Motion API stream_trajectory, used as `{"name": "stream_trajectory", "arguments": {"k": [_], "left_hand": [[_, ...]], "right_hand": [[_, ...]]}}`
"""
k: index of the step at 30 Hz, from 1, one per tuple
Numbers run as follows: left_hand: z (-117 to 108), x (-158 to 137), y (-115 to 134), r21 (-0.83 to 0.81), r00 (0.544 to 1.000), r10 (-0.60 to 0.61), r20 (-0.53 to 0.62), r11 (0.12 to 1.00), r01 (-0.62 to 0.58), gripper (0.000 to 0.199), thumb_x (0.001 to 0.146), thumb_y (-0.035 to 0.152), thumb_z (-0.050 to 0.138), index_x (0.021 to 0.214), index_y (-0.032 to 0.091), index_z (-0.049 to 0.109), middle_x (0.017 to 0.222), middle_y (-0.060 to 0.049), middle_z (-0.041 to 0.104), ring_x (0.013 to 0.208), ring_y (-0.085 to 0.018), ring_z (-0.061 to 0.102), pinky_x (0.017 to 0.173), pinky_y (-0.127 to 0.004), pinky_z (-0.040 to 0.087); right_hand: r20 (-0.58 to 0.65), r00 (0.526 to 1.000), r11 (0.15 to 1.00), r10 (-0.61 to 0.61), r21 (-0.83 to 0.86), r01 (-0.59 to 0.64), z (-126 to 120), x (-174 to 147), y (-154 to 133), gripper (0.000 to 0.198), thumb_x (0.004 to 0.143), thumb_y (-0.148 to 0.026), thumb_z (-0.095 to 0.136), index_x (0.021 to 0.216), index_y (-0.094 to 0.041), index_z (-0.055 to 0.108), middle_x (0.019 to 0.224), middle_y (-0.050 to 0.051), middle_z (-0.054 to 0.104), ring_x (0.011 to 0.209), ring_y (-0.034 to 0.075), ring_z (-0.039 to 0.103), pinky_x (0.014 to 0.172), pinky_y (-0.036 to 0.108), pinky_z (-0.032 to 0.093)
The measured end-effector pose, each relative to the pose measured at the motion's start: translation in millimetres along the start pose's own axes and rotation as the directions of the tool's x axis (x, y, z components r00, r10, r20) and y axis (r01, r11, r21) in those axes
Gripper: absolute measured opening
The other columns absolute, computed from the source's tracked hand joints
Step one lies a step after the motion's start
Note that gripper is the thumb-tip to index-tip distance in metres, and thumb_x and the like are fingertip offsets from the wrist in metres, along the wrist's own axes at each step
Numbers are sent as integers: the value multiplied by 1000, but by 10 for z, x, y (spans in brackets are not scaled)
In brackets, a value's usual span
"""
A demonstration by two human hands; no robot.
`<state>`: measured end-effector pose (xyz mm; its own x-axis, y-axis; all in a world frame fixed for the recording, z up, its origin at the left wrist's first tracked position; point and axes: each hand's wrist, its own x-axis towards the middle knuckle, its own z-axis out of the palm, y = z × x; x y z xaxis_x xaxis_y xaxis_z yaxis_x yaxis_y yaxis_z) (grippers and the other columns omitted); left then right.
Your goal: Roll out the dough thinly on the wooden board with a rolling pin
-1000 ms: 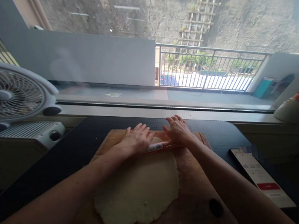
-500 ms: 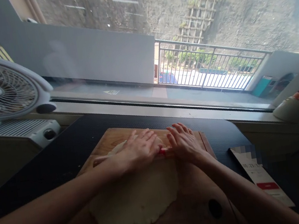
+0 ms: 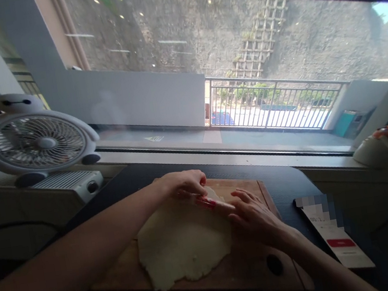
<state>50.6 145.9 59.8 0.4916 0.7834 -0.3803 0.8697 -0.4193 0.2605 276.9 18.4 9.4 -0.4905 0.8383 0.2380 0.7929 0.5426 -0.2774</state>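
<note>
A wide, thin sheet of pale dough with a ragged edge lies on a wooden board. Across its far part rests a thin rolling pin with red marks, slanting down to the right. My left hand is closed at the dough's far edge, its fingers curled down just beyond the pin. What sits between those fingertips is hidden. My right hand holds the pin's right end, thumb on the near side and fingers on the far side.
The board sits on a black table. At right lies a phone showing a timer. On the left stands a white fan. A white pot is by the window, with a railing outside.
Both hands lay flat over the rolling pin before. My left hand has curled its fingers at the far edge, and my right has shifted to the pin's right end. The view has tilted up.
</note>
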Motion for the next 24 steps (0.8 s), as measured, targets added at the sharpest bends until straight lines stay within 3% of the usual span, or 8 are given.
{"name": "stream_trajectory", "arguments": {"k": [3,5,10,13,17,22,24], "left_hand": [[-111,98,104,34,996,-49,68,998,47,57,50,45,69,100,18,64,98,-4,67,83,-20,61,65,-25,47],[-146,141,173,52,993,-65,101,997,60,50,45,42,71,89,18,66,90,-4,67,78,-20,60,62,-25,46],[-141,170,214,7,996,-26,88,1000,25,31,45,33,68,73,18,64,73,0,63,70,-17,57,57,-25,43],[-119,172,85,-54,999,-29,39,998,31,22,49,31,65,67,18,62,68,1,61,66,-16,55,55,-24,42],[-79,92,-248,-125,989,-120,-81,986,110,25,58,32,58,77,17,62,77,-2,63,66,-15,55,54,-24,41],[-96,-176,-593,-146,980,-196,-43,971,187,24,59,32,61,78,17,65,74,-4,65,63,-17,60,55,-26,45],[-114,-299,-615,-120,973,-214,-91,972,202,27,61,33,63,83,17,66,80,-5,67,71,-20,62,63,-29,48]], "right_hand": [[-4,1000,1000,-26,6,26,-91,-90,-36,20,89,-33,52,102,-19,58,135,10,46,127,26,39,105,42,33],[-30,999,999,-34,11,34,-157,-136,-62,19,89,-30,53,104,-19,56,134,10,46,125,25,41,105,42,34],[-50,996,996,-69,59,72,-275,-284,-99,19,88,-26,53,107,-23,54,132,7,48,122,21,45,104,39,38],[-50,995,991,-90,94,94,-291,-344,-102,18,88,-24,53,106,-24,54,130,6,49,122,20,45,103,38,39],[-32,995,987,-95,129,99,-291,-380,-115,19,88,-24,53,106,-25,54,129,7,50,120,20,47,100,37,42],[9,993,981,-118,156,115,-283,-298,-71,17,87,-25,55,104,-25,56,128,7,49,116,20,49,98,36,42],[16,992,981,-121,153,118,-274,-185,-36,19,86,-25,56,104,-24,56,128,7,50,117,20,49,98,37,41]]}}
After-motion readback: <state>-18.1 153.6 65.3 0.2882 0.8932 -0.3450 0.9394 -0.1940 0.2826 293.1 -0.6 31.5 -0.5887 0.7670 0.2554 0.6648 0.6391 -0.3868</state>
